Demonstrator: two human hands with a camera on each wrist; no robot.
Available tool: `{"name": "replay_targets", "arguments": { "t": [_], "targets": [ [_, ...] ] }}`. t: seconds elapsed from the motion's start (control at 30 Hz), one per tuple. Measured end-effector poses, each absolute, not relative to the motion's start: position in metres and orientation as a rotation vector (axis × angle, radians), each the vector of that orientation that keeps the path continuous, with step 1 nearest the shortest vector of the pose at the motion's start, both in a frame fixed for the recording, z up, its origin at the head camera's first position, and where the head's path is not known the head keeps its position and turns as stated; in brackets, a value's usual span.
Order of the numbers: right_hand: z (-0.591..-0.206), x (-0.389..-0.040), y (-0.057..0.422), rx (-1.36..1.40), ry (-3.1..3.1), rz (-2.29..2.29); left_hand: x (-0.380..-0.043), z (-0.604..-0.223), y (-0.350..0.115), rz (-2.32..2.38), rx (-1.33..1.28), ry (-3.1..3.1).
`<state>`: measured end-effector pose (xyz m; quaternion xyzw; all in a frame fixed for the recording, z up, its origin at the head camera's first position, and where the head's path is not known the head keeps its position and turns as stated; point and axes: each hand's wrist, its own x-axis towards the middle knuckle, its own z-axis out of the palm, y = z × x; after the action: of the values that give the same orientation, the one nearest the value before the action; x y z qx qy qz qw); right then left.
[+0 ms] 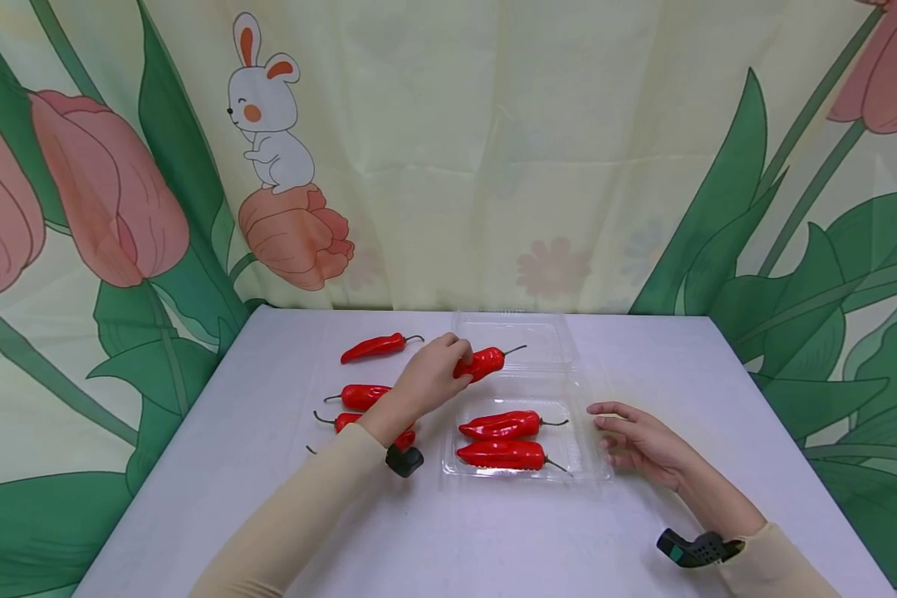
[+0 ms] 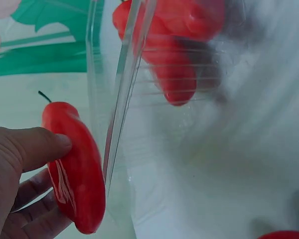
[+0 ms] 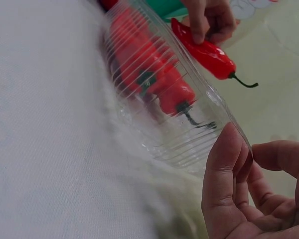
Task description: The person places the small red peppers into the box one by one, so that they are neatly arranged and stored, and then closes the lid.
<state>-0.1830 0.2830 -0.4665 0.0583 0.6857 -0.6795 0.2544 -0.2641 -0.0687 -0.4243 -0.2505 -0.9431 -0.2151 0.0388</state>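
My left hand holds a glossy red chili pepper above the clear plastic container, near where its lid joins. In the left wrist view the thumb presses on this pepper, with other fingers behind it. Two more red peppers lie side by side in the container's base, stems to the right. At the container's right side is my right hand. The right wrist view shows that hand pinching the clear rim between thumb and fingers.
The clear lid lies folded open behind the base. Left of the container, a red pepper lies at the back, and several others, partly hidden by my left arm, lie nearer. A printed curtain hangs behind the white table.
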Motion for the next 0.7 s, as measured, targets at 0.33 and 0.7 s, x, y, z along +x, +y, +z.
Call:
{"name": "replay_targets", "arguments": {
  "t": [0.33, 0.7],
  "targets": [
    [-0.465, -0.181, 0.282, 0.165, 1.863, -1.844, -0.263, -0.425, -0.055, -0.598, -0.85, -2.917],
    [-0.465, -0.18, 0.283, 0.159, 1.85, -1.858, -0.256, -0.424, -0.043, -0.588, -0.939, -2.936]
  ]
}}
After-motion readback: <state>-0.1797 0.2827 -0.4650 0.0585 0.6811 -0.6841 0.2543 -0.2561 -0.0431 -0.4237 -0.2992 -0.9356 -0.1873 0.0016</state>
